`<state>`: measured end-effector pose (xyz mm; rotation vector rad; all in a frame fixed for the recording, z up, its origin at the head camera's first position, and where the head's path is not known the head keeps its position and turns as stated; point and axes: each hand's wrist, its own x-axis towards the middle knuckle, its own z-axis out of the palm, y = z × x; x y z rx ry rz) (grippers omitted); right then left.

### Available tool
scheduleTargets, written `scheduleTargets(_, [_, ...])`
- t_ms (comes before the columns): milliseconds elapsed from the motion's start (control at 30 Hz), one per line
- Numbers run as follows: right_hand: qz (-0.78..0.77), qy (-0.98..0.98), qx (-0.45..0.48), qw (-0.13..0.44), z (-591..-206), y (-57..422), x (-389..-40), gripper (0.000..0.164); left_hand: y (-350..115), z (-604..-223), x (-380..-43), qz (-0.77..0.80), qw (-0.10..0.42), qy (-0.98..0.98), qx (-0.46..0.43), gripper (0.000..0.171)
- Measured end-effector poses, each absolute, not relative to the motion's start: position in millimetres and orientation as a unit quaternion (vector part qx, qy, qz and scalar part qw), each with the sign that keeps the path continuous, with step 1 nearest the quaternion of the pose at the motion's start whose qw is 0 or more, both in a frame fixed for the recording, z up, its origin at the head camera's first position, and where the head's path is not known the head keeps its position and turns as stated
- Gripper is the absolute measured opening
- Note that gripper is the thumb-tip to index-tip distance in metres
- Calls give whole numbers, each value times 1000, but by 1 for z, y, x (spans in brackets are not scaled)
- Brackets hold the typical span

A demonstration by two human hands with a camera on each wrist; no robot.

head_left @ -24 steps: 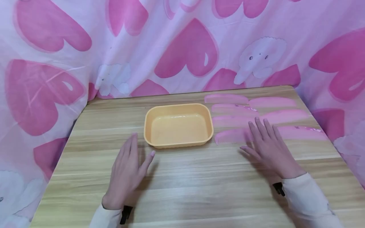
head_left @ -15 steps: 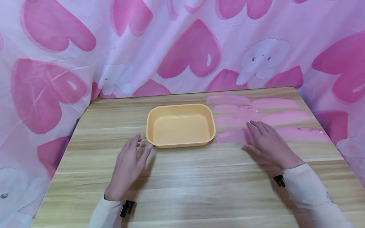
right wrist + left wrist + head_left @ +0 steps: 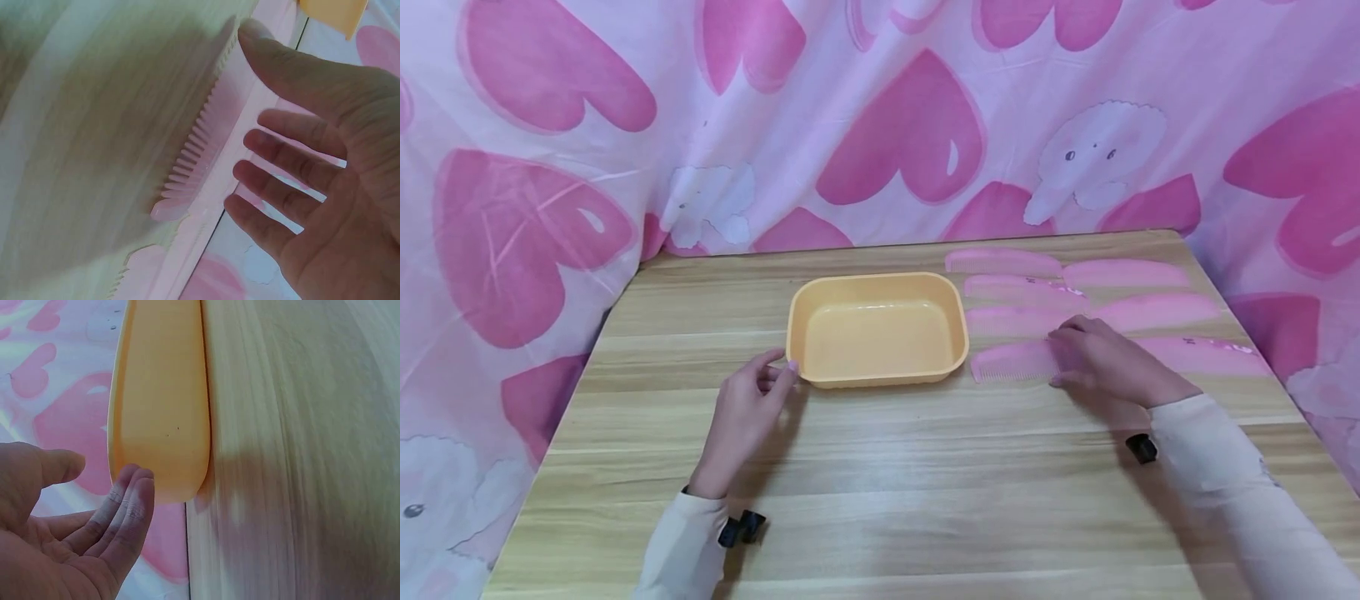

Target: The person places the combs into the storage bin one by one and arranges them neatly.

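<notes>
A shallow yellow plastic tray (image 3: 880, 382) stands on the table with nothing in it. At its left front corner is my left hand (image 3: 741, 417), fingers bent loosely; in the left wrist view the thumb stands apart from the tray wall (image 3: 162, 381) and the fingertips are close to its end. My right hand (image 3: 1108, 367) reaches over the nearest pink comb (image 3: 1009, 362), hiding its right end. The right wrist view shows the thumb at that comb's toothed edge (image 3: 194, 147), with the other fingers loosely bent and not closed round it.
Several more pink combs lie flat in two columns right of the tray, such as a back one (image 3: 1003, 262) and a front right one (image 3: 1206, 356). A pink heart-patterned curtain (image 3: 895, 125) hangs round the back and sides of the wooden table (image 3: 925, 500).
My left hand has moved forward to the tray's corner, its fingers bending. My right hand has lowered toward the nearest comb, its fingers going from spread and straight to bent.
</notes>
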<state>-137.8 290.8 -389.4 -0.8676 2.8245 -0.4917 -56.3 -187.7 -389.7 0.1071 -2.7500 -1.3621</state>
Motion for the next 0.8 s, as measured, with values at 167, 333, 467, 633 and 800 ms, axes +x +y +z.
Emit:
scheduleTargets(167, [-175, 937, -286, 94, -393, 295, -146, 55, -186, -393, -62, -481, 26, -875, 50, 43])
scheduleTargets(333, [-176, 936, -289, 98, -397, 297, -153, 53, -184, -396, -68, -526, 9, -848, 71, 41])
scheduleTargets(467, [-179, 935, -289, 101, -396, 297, -154, 53, -183, -398, -71, -568, -8, -818, 89, 38])
scheduleTargets(633, [-180, 934, -290, 105, -396, 298, -155, 51, -182, -400, -73, -602, -18, -792, 97, 37])
scheduleTargets(800, [-185, 931, -295, 110, -395, 298, -156, 50, -183, -398, -72, -610, -22, -786, 96, 39])
